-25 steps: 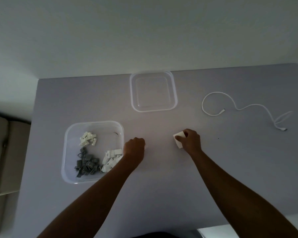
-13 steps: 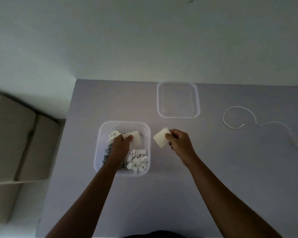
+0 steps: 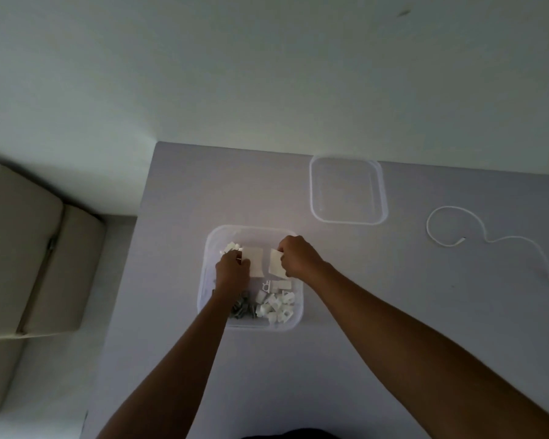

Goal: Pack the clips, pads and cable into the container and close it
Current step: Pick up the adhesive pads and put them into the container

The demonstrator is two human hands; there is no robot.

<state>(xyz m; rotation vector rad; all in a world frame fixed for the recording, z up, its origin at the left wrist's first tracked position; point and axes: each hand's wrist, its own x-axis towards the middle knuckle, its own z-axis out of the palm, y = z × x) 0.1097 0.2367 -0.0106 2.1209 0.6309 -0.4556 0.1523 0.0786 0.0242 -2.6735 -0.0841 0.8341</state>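
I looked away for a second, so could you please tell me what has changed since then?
Both hands, left hand and right hand, carried their pads from the table to over the container. Lid and cable stayed put.

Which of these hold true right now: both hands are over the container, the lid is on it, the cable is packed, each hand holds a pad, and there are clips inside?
1. Both hands are over the container. True: the left hand and right hand are above it.
2. The lid is on the container. False: it lies apart on the table, farther back and to the right.
3. The cable is packed. False: it lies loose on the table, off to the right.
4. Each hand holds a pad. True: the left pad and right pad are pinched side by side.
5. Clips are inside. True: white clips and grey clips lie at the near end.
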